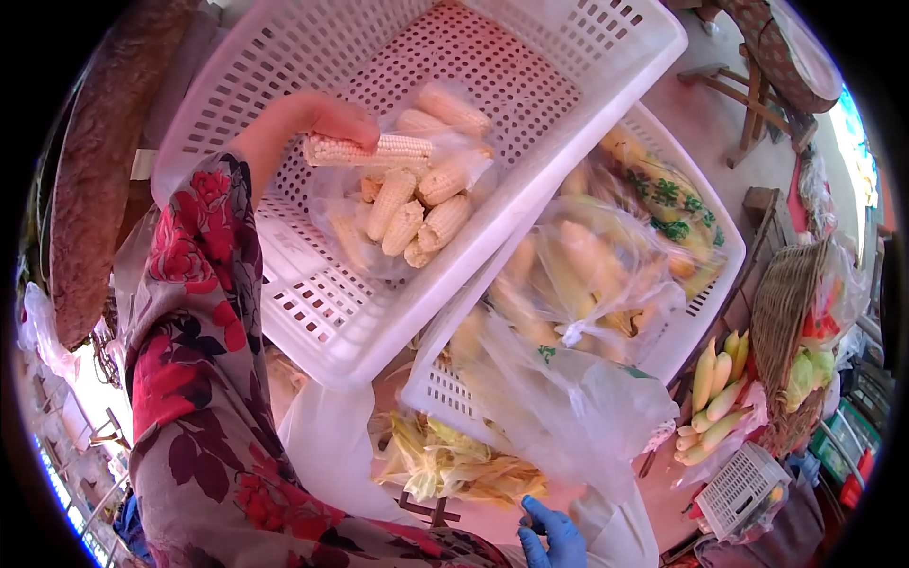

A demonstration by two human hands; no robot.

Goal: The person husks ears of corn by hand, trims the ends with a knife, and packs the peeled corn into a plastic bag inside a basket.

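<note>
My left hand (pixel 336 118), bare, is closed around the end of a peeled corn cob (pixel 402 149). The cob lies nearly level above a clear plastic bag (pixel 331 194) holding several more husked cobs (pixel 391 204). That bag rests inside a white perforated crate (pixel 312 317). Down at the bottom edge is my right hand (pixel 557 540) in a blue glove, its thumb and fingers curled round a small dark bit that I cannot make out. Pale husks (pixel 454 459) lie just up and left of it.
A second white crate (pixel 729 256) on the right holds bagged corn (pixel 587 265). Loose plastic (pixel 578 398) hangs over its near edge. Further right are unpeeled ears (pixel 720 379), a wicker basket (pixel 791 303) and a small white basket (pixel 743 488). A wooden stool (pixel 753 109) stands behind.
</note>
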